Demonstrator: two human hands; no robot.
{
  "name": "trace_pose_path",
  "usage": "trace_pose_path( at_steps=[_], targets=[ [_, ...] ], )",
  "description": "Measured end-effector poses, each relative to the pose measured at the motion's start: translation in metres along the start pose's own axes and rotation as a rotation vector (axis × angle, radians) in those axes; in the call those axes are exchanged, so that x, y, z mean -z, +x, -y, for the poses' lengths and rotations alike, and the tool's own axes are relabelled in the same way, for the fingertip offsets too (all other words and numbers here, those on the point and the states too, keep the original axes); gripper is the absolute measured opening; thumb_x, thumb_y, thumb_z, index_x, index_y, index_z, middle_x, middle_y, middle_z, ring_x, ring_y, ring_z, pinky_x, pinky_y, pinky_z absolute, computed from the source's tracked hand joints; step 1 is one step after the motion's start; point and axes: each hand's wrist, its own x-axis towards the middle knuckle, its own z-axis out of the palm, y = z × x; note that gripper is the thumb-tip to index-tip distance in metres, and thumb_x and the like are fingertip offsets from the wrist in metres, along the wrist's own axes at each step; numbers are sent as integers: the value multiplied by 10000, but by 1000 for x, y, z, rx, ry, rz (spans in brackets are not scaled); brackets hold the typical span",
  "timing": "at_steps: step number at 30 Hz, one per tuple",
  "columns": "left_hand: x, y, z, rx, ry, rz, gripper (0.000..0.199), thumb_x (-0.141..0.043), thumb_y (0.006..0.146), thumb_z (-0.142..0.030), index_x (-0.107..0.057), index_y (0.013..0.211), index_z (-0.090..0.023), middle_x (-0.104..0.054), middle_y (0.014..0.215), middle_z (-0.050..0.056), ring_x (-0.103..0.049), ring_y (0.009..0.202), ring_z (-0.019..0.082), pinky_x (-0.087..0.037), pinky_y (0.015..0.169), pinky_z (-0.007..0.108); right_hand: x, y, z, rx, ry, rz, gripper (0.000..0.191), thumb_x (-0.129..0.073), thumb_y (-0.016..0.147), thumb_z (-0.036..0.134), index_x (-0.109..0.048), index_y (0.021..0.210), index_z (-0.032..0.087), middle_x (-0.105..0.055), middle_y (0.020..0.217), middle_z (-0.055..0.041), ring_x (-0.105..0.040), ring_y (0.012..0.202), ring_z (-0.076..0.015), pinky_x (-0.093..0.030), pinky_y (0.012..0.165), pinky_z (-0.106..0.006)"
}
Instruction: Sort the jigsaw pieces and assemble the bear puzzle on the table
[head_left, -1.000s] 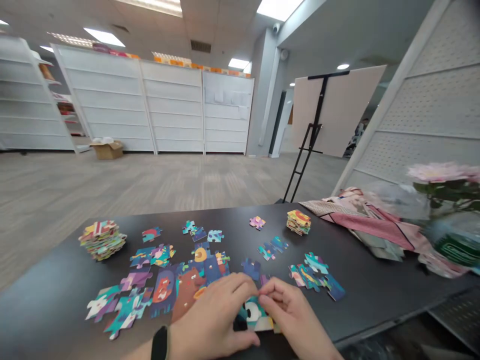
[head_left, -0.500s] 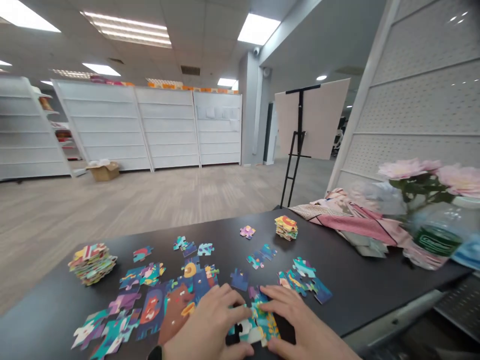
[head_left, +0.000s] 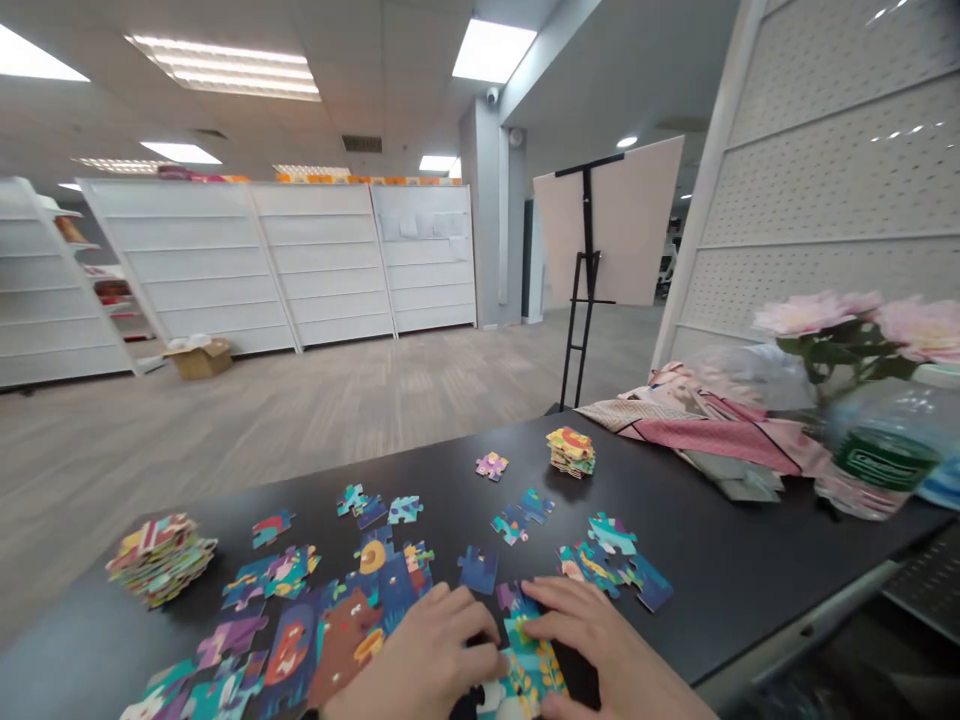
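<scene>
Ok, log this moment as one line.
left hand: at left edge of pieces; right hand: on same pieces; bear section: left of left hand; small stack: beyond right hand; large stack: far left

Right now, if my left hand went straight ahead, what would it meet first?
Your left hand would probably meet the teal puzzle section, though they may be touching; your right hand lies beyond.

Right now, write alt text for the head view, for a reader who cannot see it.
A person's left hand and right hand touch colourful jigsaw pieces on a black table. To their left lies a partly assembled picture with a bear, and farther left a stack of pieces. A pink cloth, a bottle and pink flowers are at right.
</scene>
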Motion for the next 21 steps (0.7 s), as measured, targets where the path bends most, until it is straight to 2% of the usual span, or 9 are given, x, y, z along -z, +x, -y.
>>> trace_pose_path(
  at_steps=[6,10,12,15,18,21],
  targets=[
    [-12,-5,3,22,58,-97,90,-652,972,-300,-596,932,-242,-639,934,-33,-554,822,148,-315,685,303,-1,2,-1,49,-62,-23,465,-681,869,518,-694,1266,276,-581,1451,-106,-471,1394,-355,-271,1204,-624],
    [-22,-8,1,80,73,-151,64,-641,986,-301,-602,956,-261,-647,942,-43,-552,816,145,-320,692,299,0,3,-1,75,-93,-27,444,-674,882,502,-693,1265,277,-595,1437,-103,-484,1388,-339,-306,1201,-592],
    [-29,-9,0,94,54,-166,62,-630,981,-324,-606,977,-266,-637,939,-33,-543,807,156,-311,678,302,0,4,0,72,-108,-20,442,-671,885,496,-691,1266,274,-588,1443,-105,-477,1393,-337,-306,1200,-597],
    [-36,-10,0,118,7,-175,162,-624,951,-418,-614,1010,-268,-627,947,-9,-533,811,179,-310,682,313,-1,6,1,59,-133,-1,456,-645,900,504,-678,1287,266,-561,1468,-114,-443,1417,-343,-306,1193,-614],
    [-33,-12,-1,120,-13,-159,239,-626,937,-488,-629,1047,-275,-634,971,0,-540,834,187,-318,692,318,-3,5,1,42,-156,8,456,-647,895,478,-668,1303,275,-552,1476,-109,-436,1418,-357,-298,1181,-650],
    [-20,-13,-3,138,-47,-103,344,-657,905,-566,-638,1099,-282,-646,1020,-3,-559,879,194,-343,729,322,-4,2,1,20,-178,-7,445,-661,870,399,-665,1302,295,-554,1476,-98,-420,1425,-371,-307,1158,-687]
  ],
)
